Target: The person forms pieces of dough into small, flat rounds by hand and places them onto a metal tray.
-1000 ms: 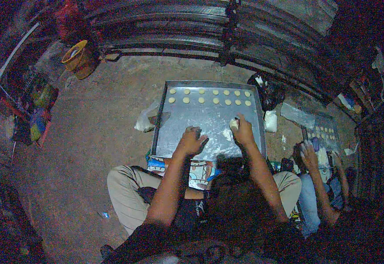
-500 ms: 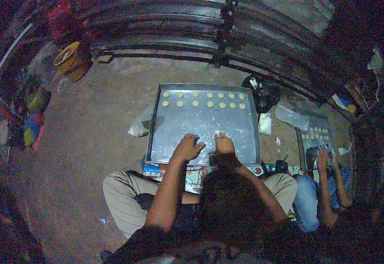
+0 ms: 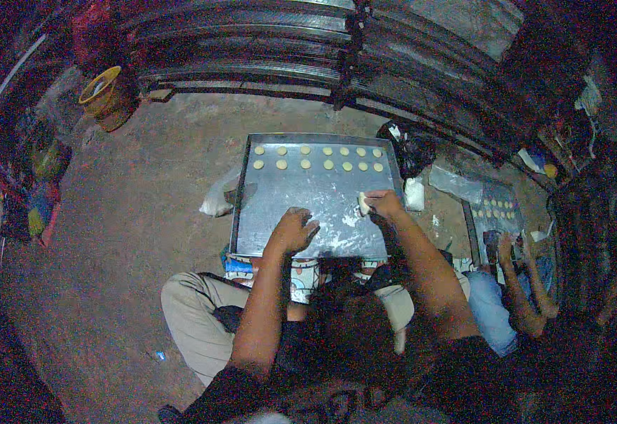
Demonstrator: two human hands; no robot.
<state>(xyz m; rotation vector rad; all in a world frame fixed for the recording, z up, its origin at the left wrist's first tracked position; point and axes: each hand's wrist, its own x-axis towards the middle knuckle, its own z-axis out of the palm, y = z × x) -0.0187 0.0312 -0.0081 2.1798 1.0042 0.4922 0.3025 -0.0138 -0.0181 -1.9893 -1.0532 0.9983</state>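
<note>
A wide metal baking tray (image 3: 273,194) lies in front of me, its bottom dusted with white flour. Two rows of small, pale, round dough pieces (image 3: 306,164) run along its far side. Between the thumb and fingers of my right hand (image 3: 386,203), over the tray's right part, is a flattened piece of dough (image 3: 363,204), held on edge. My left hand (image 3: 294,230) hovers over the near middle of the tray, thumb apart from the loosely bent fingers, with nothing visible in it.
To the right, another person's hands (image 3: 508,247) are at a second tray (image 3: 472,233) with dough rounds. Plastic bags, one white (image 3: 414,193) and one black (image 3: 416,152), lie beside my tray. A yellow basket (image 3: 107,102) stands far left; metal racks (image 3: 252,49) line the back.
My right hand has moved right and slightly away from me, lifting the dough piece into sight. The left hand stays near the same spot. The whole view has shifted slightly.
</note>
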